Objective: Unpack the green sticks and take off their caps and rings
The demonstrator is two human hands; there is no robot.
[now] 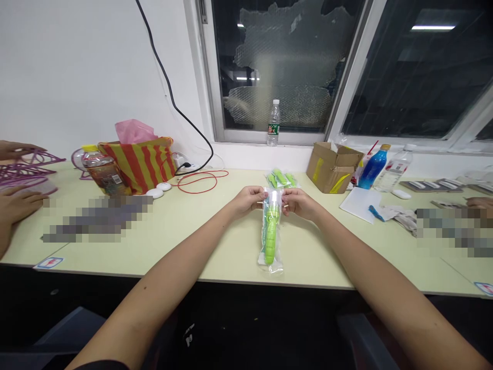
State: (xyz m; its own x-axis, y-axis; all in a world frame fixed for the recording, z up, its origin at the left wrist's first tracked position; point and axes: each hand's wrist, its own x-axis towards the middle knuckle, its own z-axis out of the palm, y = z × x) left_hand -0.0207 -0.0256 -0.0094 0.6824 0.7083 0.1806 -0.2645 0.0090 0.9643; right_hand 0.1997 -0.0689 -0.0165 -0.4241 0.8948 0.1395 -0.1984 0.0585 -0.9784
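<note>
A clear plastic packet hangs or lies slanted over the table edge side nearest me. Inside it is a long bright green item with a ribbed body and a pale, clear-looking upper end; its exact kind I cannot make out. My left hand pinches the packet's upper left corner between thumb and fingers. At the upper right corner, my right hand grips it the same way. Just beyond my hands, several more green items in clear packets lie in a small pile.
A brown cardboard box stands behind to the right, near a blue bottle and a white glove. At left are a striped bag, a drink bottle and a red cord. Another person's hands hold purple pieces.
</note>
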